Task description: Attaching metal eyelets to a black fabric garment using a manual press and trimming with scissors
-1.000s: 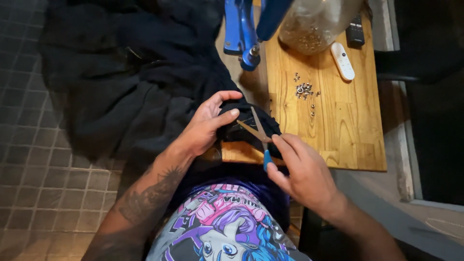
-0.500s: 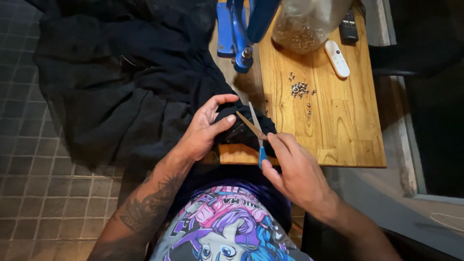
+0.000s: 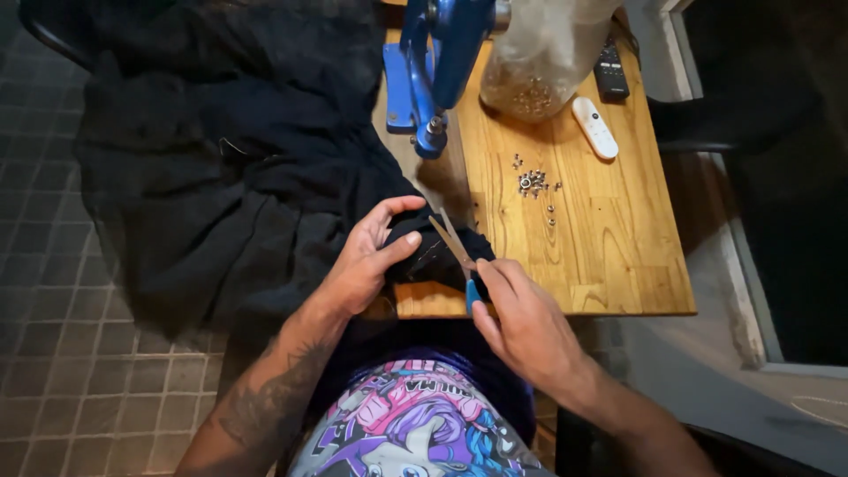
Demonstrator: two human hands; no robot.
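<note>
Compared with a moment ago, my hands have hardly moved — only the view has slid down a little, so more of the blue press (image 3: 437, 66) shows at the top. My left hand (image 3: 367, 261) is closed on a fold of the dark cloth (image 3: 221, 194), thumb on top and fingers curled over it, at the near edge of the wooden table (image 3: 609, 265). The cloth is soft and wrinkled, spreading from the table over my lap to the left. My right hand (image 3: 521, 322) grips the scissors (image 3: 458, 252) by their blue handle — the thin metal blades are a little apart and point up-left, their tips at the fold. Small metal eyelets (image 3: 533, 183) lie scattered on the smooth wood, near a white remote (image 3: 594, 127).
</note>
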